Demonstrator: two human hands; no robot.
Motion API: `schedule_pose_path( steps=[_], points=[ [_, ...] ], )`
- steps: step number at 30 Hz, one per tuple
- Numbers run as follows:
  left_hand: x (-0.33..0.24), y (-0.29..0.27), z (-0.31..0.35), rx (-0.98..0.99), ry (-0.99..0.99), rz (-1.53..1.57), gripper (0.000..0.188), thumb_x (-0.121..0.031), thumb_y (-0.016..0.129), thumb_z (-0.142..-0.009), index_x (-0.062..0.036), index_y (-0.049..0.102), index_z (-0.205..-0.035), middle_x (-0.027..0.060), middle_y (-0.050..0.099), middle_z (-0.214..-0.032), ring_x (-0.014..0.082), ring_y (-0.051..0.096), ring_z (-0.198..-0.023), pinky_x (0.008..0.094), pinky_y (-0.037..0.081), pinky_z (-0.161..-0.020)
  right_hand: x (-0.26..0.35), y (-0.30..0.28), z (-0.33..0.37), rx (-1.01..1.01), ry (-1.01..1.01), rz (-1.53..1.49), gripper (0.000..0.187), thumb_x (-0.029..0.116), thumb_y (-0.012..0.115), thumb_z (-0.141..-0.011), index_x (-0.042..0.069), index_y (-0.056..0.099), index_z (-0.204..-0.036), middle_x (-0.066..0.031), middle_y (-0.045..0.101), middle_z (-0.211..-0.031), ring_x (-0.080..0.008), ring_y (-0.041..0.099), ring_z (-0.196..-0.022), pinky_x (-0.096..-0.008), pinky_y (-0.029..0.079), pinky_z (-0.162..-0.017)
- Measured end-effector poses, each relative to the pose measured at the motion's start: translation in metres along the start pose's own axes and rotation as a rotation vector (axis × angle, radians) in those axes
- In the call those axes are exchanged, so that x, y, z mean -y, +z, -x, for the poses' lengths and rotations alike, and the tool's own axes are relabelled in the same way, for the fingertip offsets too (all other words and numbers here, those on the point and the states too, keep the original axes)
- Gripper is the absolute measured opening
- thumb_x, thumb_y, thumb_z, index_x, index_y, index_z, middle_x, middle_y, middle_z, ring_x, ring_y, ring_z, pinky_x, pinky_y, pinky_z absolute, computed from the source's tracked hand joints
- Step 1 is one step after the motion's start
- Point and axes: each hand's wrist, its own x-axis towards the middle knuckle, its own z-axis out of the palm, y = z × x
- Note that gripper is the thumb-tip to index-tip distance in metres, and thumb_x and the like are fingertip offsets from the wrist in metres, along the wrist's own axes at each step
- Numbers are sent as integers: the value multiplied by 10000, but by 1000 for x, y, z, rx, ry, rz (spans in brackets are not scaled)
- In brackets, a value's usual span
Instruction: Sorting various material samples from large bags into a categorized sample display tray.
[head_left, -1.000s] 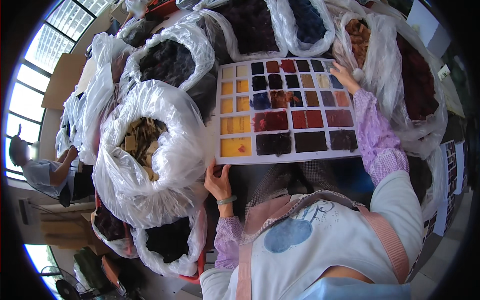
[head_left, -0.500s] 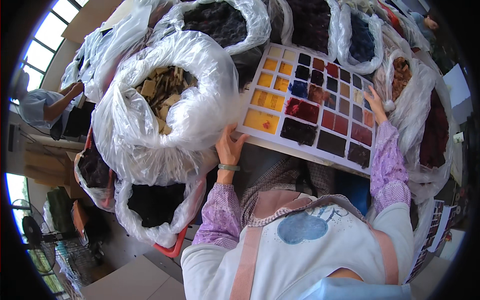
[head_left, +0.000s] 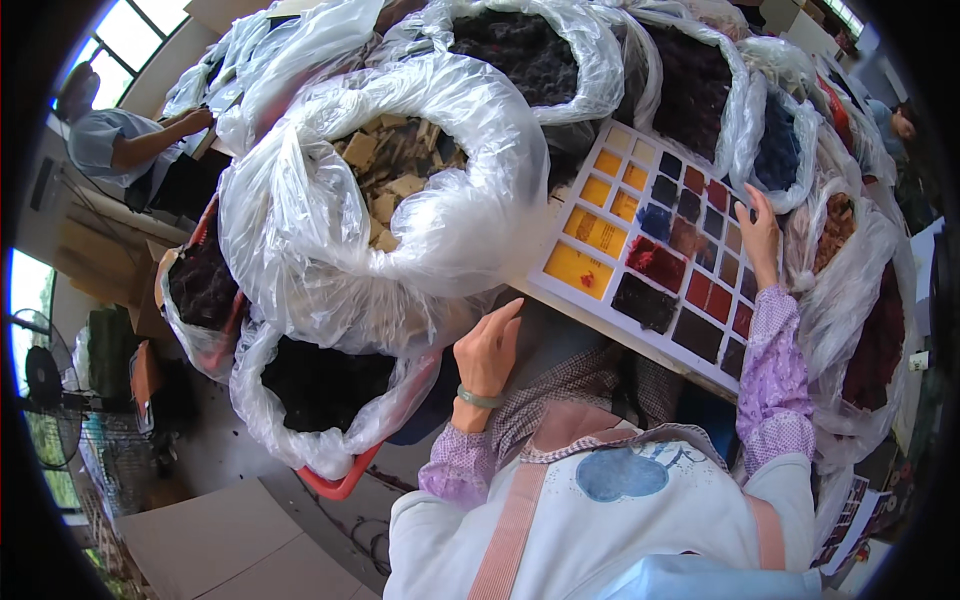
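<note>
A white board (head_left: 600,305) of colour swatches lies tilted in front of me. Its squares run from cream and yellow at the left to blue, red, brown and black, and some look tufted, like a red fluffy patch (head_left: 655,264). My left hand (head_left: 486,350), a greenish bangle at its wrist, is off the board's near left corner, holding nothing, fingers loosely stretched. Over the board's right side is my right hand (head_left: 762,235), with fingers extended upward and apart; whether it touches the surface I cannot tell.
Plastic-lined containers surround the board: tan chunks (head_left: 405,187) left, black fluffy material (head_left: 325,385) nearer, dark fibre (head_left: 520,55) behind, blue (head_left: 778,145) and orange-brown (head_left: 836,228) at right. A red rim (head_left: 340,482) protrudes near left. Another person (head_left: 125,145) works at far left.
My left hand has come off the board's left edge and drawn back toward me. My right hand stays at the board's right side. The whole view has shifted.
</note>
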Motion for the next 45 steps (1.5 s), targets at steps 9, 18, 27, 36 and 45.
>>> schedule_pose_path(
  steps=[9, 18, 27, 36, 45],
  points=[
    [200, -144, 77, 22, -483, -702, 618, -120, 666, -662, -114, 396, -1219, 191, 568, -1018, 372, 552, -884, 434, 438, -771, 321, 173, -20, 368, -698, -409, 228, 263, 569, -770, 108, 600, -934, -148, 625, -810, -296, 615, -755, -381, 488, -685],
    [211, -128, 79, -89, -689, -454, 518, -43, 529, -698, -88, 372, -1190, 217, 572, -960, 402, 542, -896, 462, 426, -739, 358, 242, -3, 589, -703, 38, 398, 269, 556, -722, 161, 524, -1104, -141, 612, -706, -292, 621, -691, -420, 478, -631],
    [186, -129, 65, -121, -710, 151, 498, -129, 585, -760, -11, 385, -1201, 164, 542, -1021, 215, 548, -865, 299, 432, -747, 368, 262, 13, 414, -462, -305, 312, 202, 629, -663, 201, 614, -975, -101, 489, -880, -270, 542, -879, -408, 456, -739],
    [156, -112, 67, -128, -580, -88, 393, -160, 600, -747, 49, 530, -1073, 189, 600, -941, 251, 567, -848, 328, 426, -784, 345, 235, 3, 259, -654, -136, 221, 352, 551, -794, 169, 630, -891, -97, 505, -925, -246, 556, -826, -333, 480, -709],
    [117, -136, 65, -651, -649, -210, 306, -305, 539, -847, -31, 632, -945, 85, 629, -843, 154, 575, -680, 258, 449, -595, 241, 101, -37, 96, -465, -425, 303, 225, 589, -765, 22, 459, -949, -194, 603, -698, -351, 600, -640, -407, 477, -596]
  ],
)
